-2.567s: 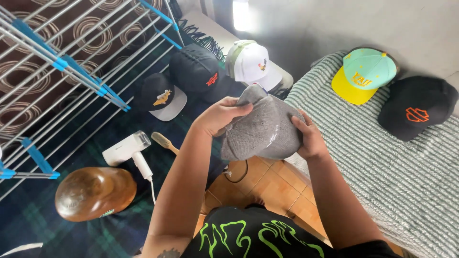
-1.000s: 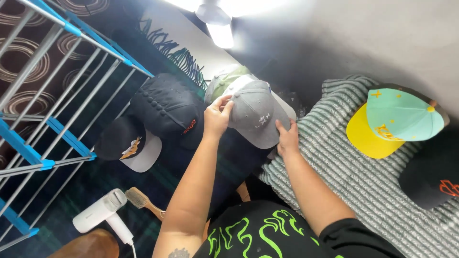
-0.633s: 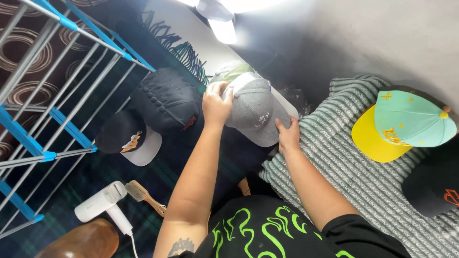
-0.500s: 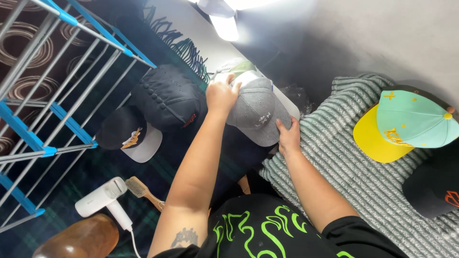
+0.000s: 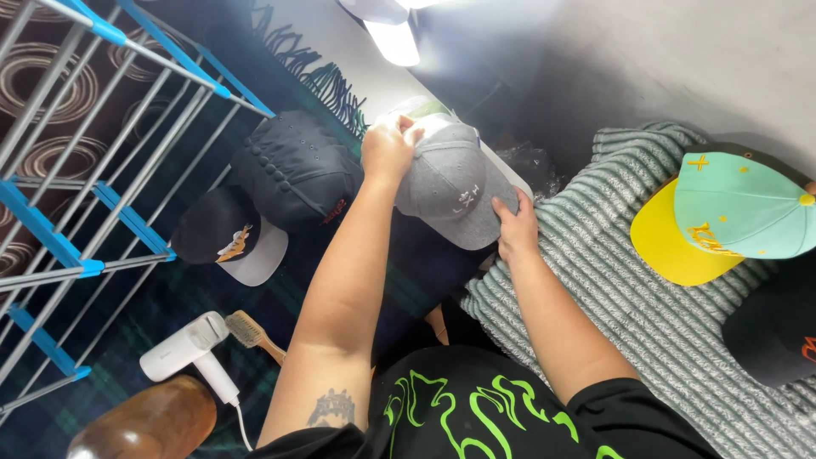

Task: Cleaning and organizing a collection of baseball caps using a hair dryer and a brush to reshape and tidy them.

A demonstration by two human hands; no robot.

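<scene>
Head view, looking down: my left hand (image 5: 388,149) pinches the back edge of a grey felt-like baseball cap (image 5: 450,183); my right hand (image 5: 515,231) grips the tip of its brim, fingers curled under; the cap sits between a black quilted cap (image 5: 293,170) and a ribbed grey-green throw (image 5: 612,297). To do this well, I judge I should keep both grips light, so the soft domed crown keeps its shape. Nearby lie a smooth white hair dryer (image 5: 183,348), a bristled wooden brush (image 5: 249,331), and a mint-and-yellow cap (image 5: 722,217) with a stiff flat brim.
</scene>
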